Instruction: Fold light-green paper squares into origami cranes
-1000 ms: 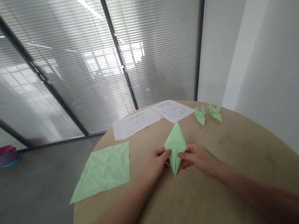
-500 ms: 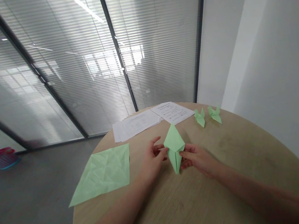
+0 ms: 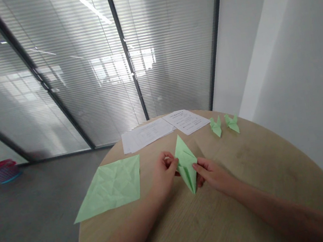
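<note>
A folded piece of light green origami paper (image 3: 186, 158), long and diamond-shaped, is held between my two hands over the table. Its lower half shows a lengthwise slit and layered flaps. My left hand (image 3: 167, 171) pinches its left corner between thumb and curled fingers. At the right corner, my right hand (image 3: 210, 173) grips it, the thumb on top and the other fingers partly hidden behind the paper.
A creased green sheet (image 3: 116, 184) lies on the left, overhanging the round wooden table (image 3: 262, 186). Printed papers (image 3: 151, 132) rest at the far edge. Two small folded green figures (image 3: 216, 127) (image 3: 232, 123) stand at the back right. A pink basket (image 3: 0, 171) is on the floor.
The folded paper has tilted, its top tip swinging left and its bottom tip shifting slightly right. My left fingers have closed in at its left corner; the right thumb lies farther onto the paper.
</note>
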`<state>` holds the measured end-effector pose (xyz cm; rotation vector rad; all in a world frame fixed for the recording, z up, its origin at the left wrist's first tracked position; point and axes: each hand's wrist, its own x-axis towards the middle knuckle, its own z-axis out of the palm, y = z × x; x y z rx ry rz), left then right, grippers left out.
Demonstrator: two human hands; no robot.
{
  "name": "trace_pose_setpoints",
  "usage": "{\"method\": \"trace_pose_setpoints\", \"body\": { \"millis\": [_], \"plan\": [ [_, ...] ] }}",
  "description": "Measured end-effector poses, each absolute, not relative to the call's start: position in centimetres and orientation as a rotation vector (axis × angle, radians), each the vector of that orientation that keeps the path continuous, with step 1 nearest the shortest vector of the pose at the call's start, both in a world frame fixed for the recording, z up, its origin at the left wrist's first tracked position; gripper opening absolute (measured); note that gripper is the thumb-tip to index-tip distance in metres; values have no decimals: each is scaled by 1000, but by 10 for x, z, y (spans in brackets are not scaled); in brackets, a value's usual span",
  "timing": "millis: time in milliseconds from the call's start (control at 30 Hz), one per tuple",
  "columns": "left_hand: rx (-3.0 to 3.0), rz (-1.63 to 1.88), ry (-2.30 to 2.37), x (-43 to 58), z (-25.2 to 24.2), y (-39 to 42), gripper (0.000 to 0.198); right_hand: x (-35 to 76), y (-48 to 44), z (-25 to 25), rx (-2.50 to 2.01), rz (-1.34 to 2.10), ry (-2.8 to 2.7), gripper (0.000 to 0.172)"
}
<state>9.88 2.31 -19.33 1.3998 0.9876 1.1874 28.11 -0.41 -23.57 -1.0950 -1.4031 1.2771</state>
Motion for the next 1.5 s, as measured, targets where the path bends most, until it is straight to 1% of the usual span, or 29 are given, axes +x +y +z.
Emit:
{"method": "trace_pose_setpoints", "body": {
  "millis": [67,100,167,200,233,267,367,433,500,567,667,767,833,967,1200,1333,1500],
  "plan": [
    [1423,1183,983,99,-194,23,27,281,-4,-238,-1092,1257,-1366,43],
    [1440,1164,987,99,-195,24,26,281,-4,-239,-1093,1235,-1335,49],
    [1468,1099,1006,99,-196,25,22,282,-4,-240,-1098,1169,-1278,67],
    [1475,1068,1023,99,-197,26,20,284,-4,-239,-1104,1130,-1264,72],
    [1481,1045,1044,99,-197,27,20,285,-5,-238,-1111,1090,-1265,73],
    [1490,1028,1067,99,-197,28,22,286,-5,-236,-1119,1052,-1282,71],
    [1539,1001,1123,96,-197,30,33,288,-8,-230,-1148,922,-1397,53],
    [1578,989,1130,94,-198,32,39,288,-10,-228,-1152,840,-1455,47],
    [1594,981,1109,92,-201,33,43,288,-10,-230,-1157,852,-1453,48],
    [1569,966,1065,91,-203,34,48,288,-8,-233,-1159,977,-1396,51],
    [1453,928,947,90,-205,34,61,292,-3,-236,-1111,1169,-1285,52],
    [1309,903,811,89,-203,34,76,294,-1,-233,-1030,1252,-1179,52],
    [1237,886,746,88,-201,34,82,295,0,-230,-985,1308,-1113,55],
    [1157,865,669,85,-197,33,83,295,0,-226,-898,1411,-1013,62],
    [1142,830,608,84,-199,35,90,299,2,-225,-831,1503,-867,67],
    [1171,802,620,83,-202,37,95,299,2,-224,-807,1503,-854,63],
    [1180,812,634,81,-202,39,91,298,2,-221,-796,1531,-791,58]
  ]
}}
